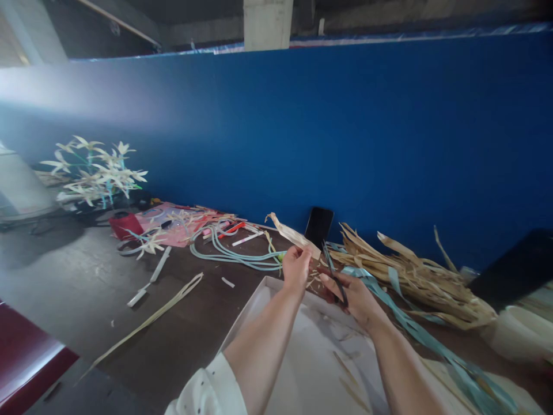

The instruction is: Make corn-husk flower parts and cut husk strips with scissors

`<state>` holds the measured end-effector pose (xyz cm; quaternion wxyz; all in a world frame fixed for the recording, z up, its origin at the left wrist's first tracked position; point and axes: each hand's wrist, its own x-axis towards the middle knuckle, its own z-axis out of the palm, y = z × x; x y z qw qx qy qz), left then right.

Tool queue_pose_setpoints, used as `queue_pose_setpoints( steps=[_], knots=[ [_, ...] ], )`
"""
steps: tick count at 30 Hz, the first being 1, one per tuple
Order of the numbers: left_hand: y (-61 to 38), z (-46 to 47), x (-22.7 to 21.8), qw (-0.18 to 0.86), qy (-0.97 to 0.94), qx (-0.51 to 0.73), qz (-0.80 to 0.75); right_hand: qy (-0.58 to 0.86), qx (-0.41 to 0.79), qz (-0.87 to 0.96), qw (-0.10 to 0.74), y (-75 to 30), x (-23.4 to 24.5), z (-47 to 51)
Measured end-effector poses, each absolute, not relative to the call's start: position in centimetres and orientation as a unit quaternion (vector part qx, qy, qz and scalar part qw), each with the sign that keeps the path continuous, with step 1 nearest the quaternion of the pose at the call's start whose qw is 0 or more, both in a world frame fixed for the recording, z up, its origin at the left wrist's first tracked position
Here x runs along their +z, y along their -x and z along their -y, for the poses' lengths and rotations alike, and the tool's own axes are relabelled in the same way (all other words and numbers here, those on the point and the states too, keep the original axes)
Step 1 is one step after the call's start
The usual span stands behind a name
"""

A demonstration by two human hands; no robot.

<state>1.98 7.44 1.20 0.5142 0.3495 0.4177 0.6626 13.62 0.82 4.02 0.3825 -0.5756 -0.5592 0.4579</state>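
Observation:
My left hand [296, 266] pinches a pale dried corn husk [294, 233], its narrow curled end pointing up and away to the left. In my right hand [352, 294] is a pair of dark-handled scissors [330, 266], with the blades pointing up just right of the husk's cut-looking edge. Blades and husk appear close; whether they touch I cannot tell. Both hands are above the far edge of a white shallow box [298, 351], where a few thin husk scraps lie. Small clippings [314, 279] are scattered on the table between the hands.
A black phone [319, 226] leans against the blue partition [367, 127]. Dried husks [415, 276] and blue-green ribbon [415, 328] lie at right. Leftward are coiled pale-blue cords [216, 259], a red spool-like object [124, 225], husk flowers [103, 173] and a long split strip [151, 317].

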Motion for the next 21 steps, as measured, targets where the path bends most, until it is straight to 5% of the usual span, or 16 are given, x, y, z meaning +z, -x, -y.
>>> queue_pose_setpoints(
  steps=[21],
  knots=[
    [-2.0, -6.5, 2.4, 0.538, -0.359, 0.644, -0.408, 0.559, 0.435, 0.601, 0.371, -13.9, 2.9, -1.1]
  ],
)
